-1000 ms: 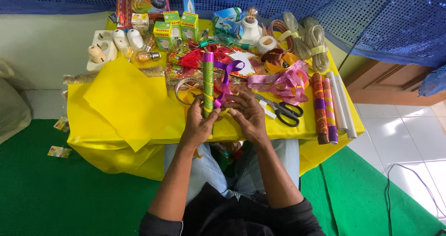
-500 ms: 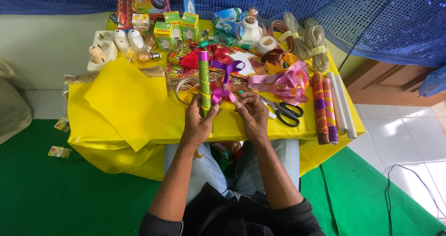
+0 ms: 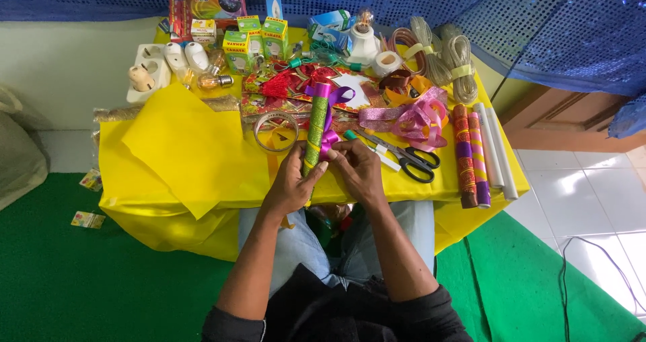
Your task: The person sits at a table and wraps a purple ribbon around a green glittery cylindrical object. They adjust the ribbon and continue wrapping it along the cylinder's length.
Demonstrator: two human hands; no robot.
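Tying this bow neatly calls for keeping the purple ribbon [image 3: 329, 139] snug against the green glittery tube [image 3: 315, 130], which stands over the yellow table's [image 3: 202, 174] front edge. The left hand [image 3: 291, 180] is wrapped around the tube's lower end; the right hand [image 3: 358, 167] pinches the ribbon, fingers closed, beside scissors [image 3: 404, 157].

black-handled scissors [image 3: 407, 159] lay on my table [image 3: 202, 187] beside a heap of pink ribbon [image 3: 410, 117]. rolled patterned papers [image 3: 471, 154] and white tubes [image 3: 496, 150] sat along the right edge. a loose yellow sheet [image 3: 178, 147] covered the left part. green boxes [image 3: 254, 41], bulbs [image 3: 208, 80] and coiled wire [image 3: 441, 53] stood at the far side, near a roll of clear tape [image 3: 276, 130].
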